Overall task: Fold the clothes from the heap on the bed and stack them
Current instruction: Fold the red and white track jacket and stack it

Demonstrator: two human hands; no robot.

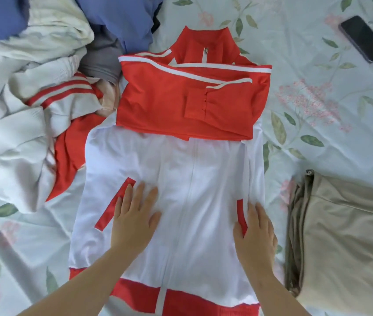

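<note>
Jacket (181, 156) lies flat; left hand (133, 215), right hand (255, 233) press it.

No words, labels, brand marks or numbers can be read anywhere in view. The red and white zip-front track jacket (158, 156) in the centre shows only plain stripes, and the black smartphone (363, 39) at upper right has a dark screen.

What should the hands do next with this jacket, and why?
Probably grip the red hem and fold the lower half up toward the collar. The jacket lies flat with both sleeves already crossed over the chest, and the left hand and right hand lie flat on its white body, so only the lengthwise fold seems left.
</note>
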